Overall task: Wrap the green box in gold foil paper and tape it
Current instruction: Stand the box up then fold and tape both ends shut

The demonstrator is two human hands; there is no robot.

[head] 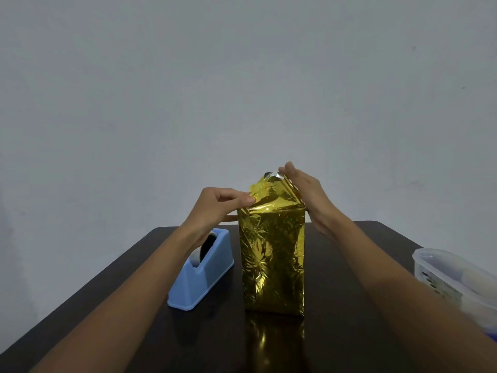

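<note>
- Standing upright near the middle of the dark table, the parcel is the landmark for everything else
- Gold foil covers all of its visible sides from the bottom edge up. The green box itself is hidden inside, and no green shows anywhere
- By my reading, the body wrap is done and the top end is being closed. Foil above the parcel's upper edge is gathered into a loose peak, not yet flat
- A blue tape dispenser sits just beside the parcel on its left, with a roll in it. It is within easy reach for the taping that remains
- A clear plastic container lies well apart from the parcel on its right, at the table edge
- The right grip is released, with its fingers straight. Its flat palm lies against the sloping fold on the parcel's upper right side
- The left grip pinches a foil flap between thumb and forefinger at the parcel's upper left corner
- A silver underside shows at the very tip of the peak, so that flap is not yet turned down
- No tape is visible on the top. I cannot tell whether the long seam or the bottom end is taped
- Left to do, as I judge it: flatten the top folds, tape them, and check the hidden end
</note>
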